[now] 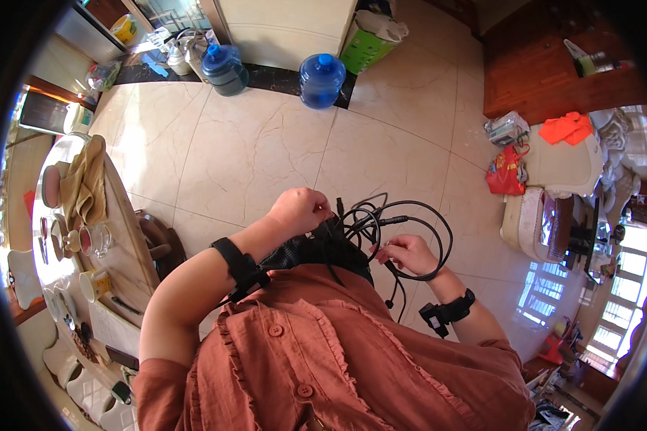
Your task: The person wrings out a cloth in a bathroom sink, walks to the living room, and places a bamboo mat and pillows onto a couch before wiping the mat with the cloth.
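Note:
A tangle of black cables (404, 219) with inline connectors hangs in front of my body. My left hand (300, 210) has its fingers curled at the left side of the bundle, beside an upright plug end (339, 204). What sits inside that grip is partly hidden. On the right, my right hand (410, 253) pinches a strand between thumb and fingers, and a wide loop passes around its wrist. Below the hands is a black item with a mesh texture (286, 254), mostly covered. Black strapped devices sit on my left forearm (240, 266) and my right wrist (447, 312).
A marble-topped table (132, 231) stands at my left, bearing a brown cloth (86, 180), a glass mug (102, 240) and a yellow-white cup (94, 284). Two water jugs (322, 81) stand ahead. A cream chair (561, 161) and red bag (506, 171) are at the right.

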Tool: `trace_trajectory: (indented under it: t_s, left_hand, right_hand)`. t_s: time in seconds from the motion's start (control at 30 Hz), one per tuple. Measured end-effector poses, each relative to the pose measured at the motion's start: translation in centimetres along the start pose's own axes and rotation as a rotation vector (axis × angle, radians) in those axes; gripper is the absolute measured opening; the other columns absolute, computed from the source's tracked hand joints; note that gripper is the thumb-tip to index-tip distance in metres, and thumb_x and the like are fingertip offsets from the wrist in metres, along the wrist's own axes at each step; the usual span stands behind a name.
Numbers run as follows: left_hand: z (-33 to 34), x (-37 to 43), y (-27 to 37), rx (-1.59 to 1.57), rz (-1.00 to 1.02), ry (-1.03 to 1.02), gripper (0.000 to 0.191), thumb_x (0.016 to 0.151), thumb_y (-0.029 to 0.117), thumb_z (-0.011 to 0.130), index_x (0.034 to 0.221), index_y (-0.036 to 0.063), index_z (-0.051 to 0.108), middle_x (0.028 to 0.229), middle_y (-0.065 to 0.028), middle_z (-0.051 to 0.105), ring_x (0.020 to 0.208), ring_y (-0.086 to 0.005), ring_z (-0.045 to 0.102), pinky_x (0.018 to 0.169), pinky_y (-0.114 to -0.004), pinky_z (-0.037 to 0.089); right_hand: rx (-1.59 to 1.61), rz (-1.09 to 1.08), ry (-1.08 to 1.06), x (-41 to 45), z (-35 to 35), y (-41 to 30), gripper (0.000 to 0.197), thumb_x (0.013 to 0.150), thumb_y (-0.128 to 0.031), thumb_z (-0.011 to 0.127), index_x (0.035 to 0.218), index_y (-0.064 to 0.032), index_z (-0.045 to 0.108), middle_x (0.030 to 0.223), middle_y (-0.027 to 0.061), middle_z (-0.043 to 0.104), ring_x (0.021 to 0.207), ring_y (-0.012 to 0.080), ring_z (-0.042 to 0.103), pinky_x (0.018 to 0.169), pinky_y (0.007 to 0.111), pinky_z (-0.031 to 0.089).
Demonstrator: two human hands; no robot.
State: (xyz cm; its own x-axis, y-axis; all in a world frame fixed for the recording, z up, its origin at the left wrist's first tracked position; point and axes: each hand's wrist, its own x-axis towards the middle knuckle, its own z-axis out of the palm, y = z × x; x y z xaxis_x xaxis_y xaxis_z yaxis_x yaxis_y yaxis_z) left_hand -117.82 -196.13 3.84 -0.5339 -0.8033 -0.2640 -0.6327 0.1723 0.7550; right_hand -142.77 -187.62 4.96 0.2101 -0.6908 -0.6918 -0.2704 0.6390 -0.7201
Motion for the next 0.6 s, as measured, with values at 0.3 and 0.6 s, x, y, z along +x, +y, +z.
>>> trace_trajectory:
  t_s: [0.3,0.6]
  left_hand:
    - [1.8,0.5,-3.1,-0.670,-0.612,-0.213,0.017,0.070,0.021,0.057,0.078,0.0071,0.062,0.065,-0.0074,0.060,0.058,-0.0145,0.057,0.055,-0.028,0.046]
    - [2.2,0.8,0.9,0.034,-0.216,-0.613,0.018,0.063,0.024,0.058,0.077,0.0132,0.063,0.076,-0.0113,0.060,0.074,-0.0261,0.058,0.065,-0.035,0.046]
  right_hand:
    - [0.009,-0.156,-0.039,-0.2,1.9,-1.3,0.019,0.077,-0.016,0.052,0.076,0.0016,0.059,0.061,0.0001,0.054,0.053,0.0047,0.047,0.045,0.017,0.036]
    - [0.085,0.137,-0.101,0.4,1.6,-0.7,0.027,0.072,-0.026,0.058,0.074,0.0011,0.059,0.058,0.0003,0.049,0.044,0.0063,0.043,0.036,0.019,0.032]
